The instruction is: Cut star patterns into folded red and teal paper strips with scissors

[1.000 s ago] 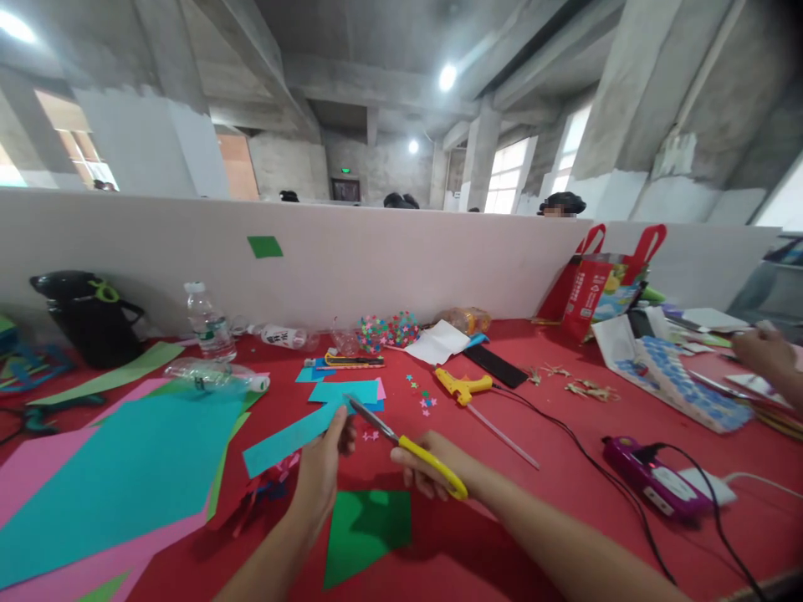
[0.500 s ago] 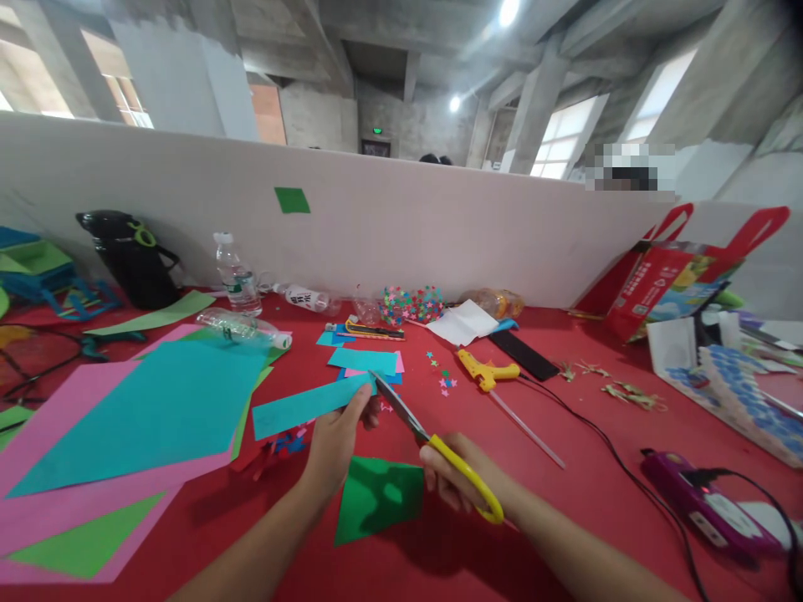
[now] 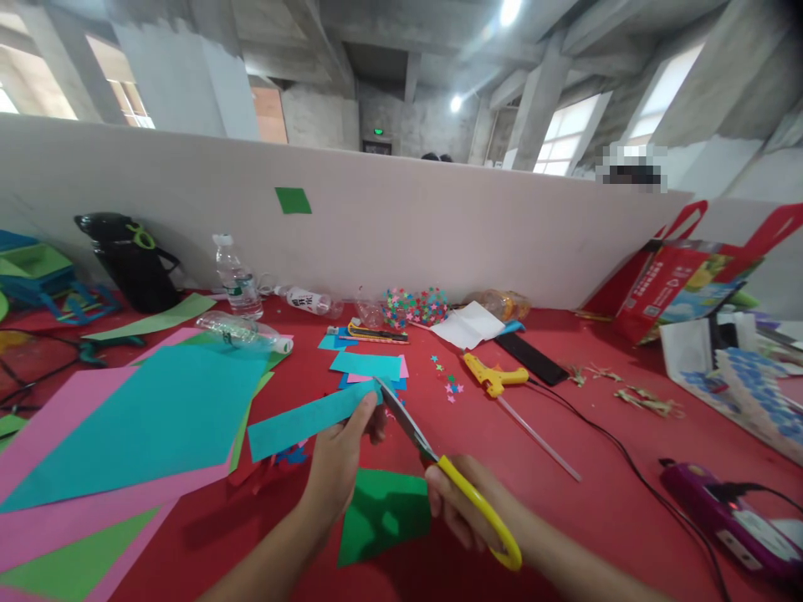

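Note:
A long strip of blue paper point(image 3: 307, 418) is pinched near its right end by my left hand point(image 3: 342, 456), thumb on top. My right hand point(image 3: 464, 502) grips yellow-handled scissors point(image 3: 417, 431), its fingers partly hidden behind the handle. The blade tips point up and left and meet the strip's right end beside my left thumb. Whether the blades are fully closed is hard to make out. Below the hands lies a green paper piece point(image 3: 386, 510) in shadow. Small cut blue and pink paper rectangles point(image 3: 367, 365) lie just beyond the strip.
Large coloured sheets point(image 3: 156, 410) cover the left side. A yellow glue gun point(image 3: 493, 376) with its cord, a black bar point(image 3: 533, 358) and a purple power strip point(image 3: 731, 518) lie on the right. Bottles point(image 3: 235, 280) and a black flask point(image 3: 129, 259) stand along the white partition point(image 3: 376, 242).
The view has shifted slightly, so most table items sit a little lower. Both hands keep their hold, and the scissors stay at the strip's right end.

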`<action>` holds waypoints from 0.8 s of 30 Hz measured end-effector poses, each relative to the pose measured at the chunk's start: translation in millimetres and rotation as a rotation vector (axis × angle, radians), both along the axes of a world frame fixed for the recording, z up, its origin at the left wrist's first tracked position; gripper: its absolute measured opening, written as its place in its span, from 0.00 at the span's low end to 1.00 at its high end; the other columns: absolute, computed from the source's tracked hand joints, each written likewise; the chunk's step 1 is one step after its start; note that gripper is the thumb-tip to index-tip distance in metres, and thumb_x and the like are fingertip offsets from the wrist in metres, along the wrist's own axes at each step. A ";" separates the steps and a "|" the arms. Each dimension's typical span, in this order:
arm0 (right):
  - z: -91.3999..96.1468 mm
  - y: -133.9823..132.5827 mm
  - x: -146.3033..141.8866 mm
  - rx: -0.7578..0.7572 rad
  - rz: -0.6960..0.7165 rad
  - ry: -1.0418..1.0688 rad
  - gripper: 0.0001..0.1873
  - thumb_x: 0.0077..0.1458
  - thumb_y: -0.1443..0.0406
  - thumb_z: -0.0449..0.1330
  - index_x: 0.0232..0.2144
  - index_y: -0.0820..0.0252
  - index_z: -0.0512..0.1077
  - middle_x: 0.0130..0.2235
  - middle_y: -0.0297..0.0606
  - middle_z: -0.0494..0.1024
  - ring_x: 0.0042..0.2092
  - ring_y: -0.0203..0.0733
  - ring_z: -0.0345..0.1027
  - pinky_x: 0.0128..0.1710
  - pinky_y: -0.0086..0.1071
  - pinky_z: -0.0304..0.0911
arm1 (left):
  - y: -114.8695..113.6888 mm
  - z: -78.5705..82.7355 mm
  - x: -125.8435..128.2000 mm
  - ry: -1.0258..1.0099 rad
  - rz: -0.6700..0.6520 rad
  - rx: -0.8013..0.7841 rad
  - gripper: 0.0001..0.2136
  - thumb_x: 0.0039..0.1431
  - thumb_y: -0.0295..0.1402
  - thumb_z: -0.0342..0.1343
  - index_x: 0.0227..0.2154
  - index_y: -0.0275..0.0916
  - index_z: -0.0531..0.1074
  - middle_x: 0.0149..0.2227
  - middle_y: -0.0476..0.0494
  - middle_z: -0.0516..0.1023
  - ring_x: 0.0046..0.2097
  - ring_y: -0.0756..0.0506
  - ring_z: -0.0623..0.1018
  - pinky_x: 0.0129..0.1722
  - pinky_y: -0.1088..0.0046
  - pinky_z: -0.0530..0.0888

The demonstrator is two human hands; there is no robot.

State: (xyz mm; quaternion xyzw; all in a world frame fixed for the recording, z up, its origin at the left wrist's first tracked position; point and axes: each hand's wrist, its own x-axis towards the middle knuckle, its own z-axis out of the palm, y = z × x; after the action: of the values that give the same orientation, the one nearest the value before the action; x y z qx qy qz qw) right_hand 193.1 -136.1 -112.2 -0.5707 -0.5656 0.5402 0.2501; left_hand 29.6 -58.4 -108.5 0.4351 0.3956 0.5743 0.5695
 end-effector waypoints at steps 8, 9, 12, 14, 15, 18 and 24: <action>7.7 1.8 -0.7 -0.024 0.025 0.021 0.30 0.49 0.39 0.45 0.22 0.59 0.64 0.11 0.26 0.60 0.12 0.28 0.51 0.12 0.22 0.48 | -5.9 9.8 3.6 0.004 0.014 -0.005 0.16 0.48 0.45 0.62 0.17 0.37 0.71 0.18 0.50 0.72 0.22 0.49 0.70 0.23 0.74 0.67; 6.6 1.4 0.0 -0.030 0.027 0.030 0.30 0.49 0.39 0.46 0.22 0.59 0.64 0.12 0.26 0.60 0.12 0.28 0.51 0.12 0.22 0.48 | -5.9 8.1 3.7 0.001 0.012 -0.012 0.15 0.48 0.44 0.62 0.18 0.37 0.72 0.18 0.49 0.73 0.22 0.49 0.70 0.23 0.73 0.68; 1.5 -0.5 2.0 -0.031 0.017 0.052 0.31 0.49 0.38 0.46 0.22 0.59 0.64 0.12 0.26 0.60 0.13 0.29 0.51 0.12 0.22 0.48 | -5.2 0.6 4.1 -0.005 -0.009 -0.030 0.14 0.51 0.43 0.60 0.21 0.37 0.72 0.20 0.49 0.73 0.24 0.49 0.70 0.24 0.73 0.68; -2.2 -2.1 2.4 -0.021 0.006 0.073 0.33 0.48 0.36 0.46 0.22 0.59 0.64 0.11 0.26 0.59 0.12 0.29 0.51 0.12 0.22 0.47 | -4.8 -2.8 4.3 -0.003 -0.015 -0.029 0.14 0.53 0.43 0.59 0.21 0.37 0.71 0.20 0.50 0.72 0.24 0.49 0.70 0.25 0.73 0.69; -3.9 -2.8 2.4 -0.012 0.001 0.088 0.34 0.47 0.34 0.45 0.22 0.59 0.63 0.11 0.25 0.59 0.12 0.29 0.51 0.12 0.22 0.47 | -4.6 -3.6 4.4 -0.003 -0.016 -0.023 0.14 0.53 0.43 0.59 0.20 0.37 0.71 0.20 0.50 0.72 0.24 0.50 0.69 0.24 0.74 0.69; -8.1 -4.2 1.8 0.003 -0.007 0.115 0.35 0.46 0.33 0.44 0.22 0.58 0.62 0.10 0.25 0.58 0.11 0.29 0.50 0.10 0.21 0.44 | -4.0 -3.4 4.2 -0.002 -0.027 -0.012 0.15 0.54 0.42 0.59 0.20 0.38 0.70 0.21 0.50 0.72 0.24 0.50 0.69 0.24 0.74 0.68; -8.2 -3.4 1.9 0.013 -0.023 0.131 0.36 0.44 0.32 0.45 0.21 0.58 0.60 0.09 0.23 0.56 0.11 0.28 0.48 0.11 0.21 0.42 | -3.7 -1.8 4.7 -0.005 -0.016 -0.020 0.14 0.54 0.42 0.59 0.20 0.38 0.71 0.21 0.50 0.72 0.25 0.50 0.70 0.24 0.74 0.68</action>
State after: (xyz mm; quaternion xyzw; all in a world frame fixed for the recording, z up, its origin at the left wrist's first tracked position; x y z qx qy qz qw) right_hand 195.0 -139.5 -120.3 -0.5390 -0.5447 0.5699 0.2966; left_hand 34.2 -62.2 -110.3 0.4310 0.3964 0.5667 0.5796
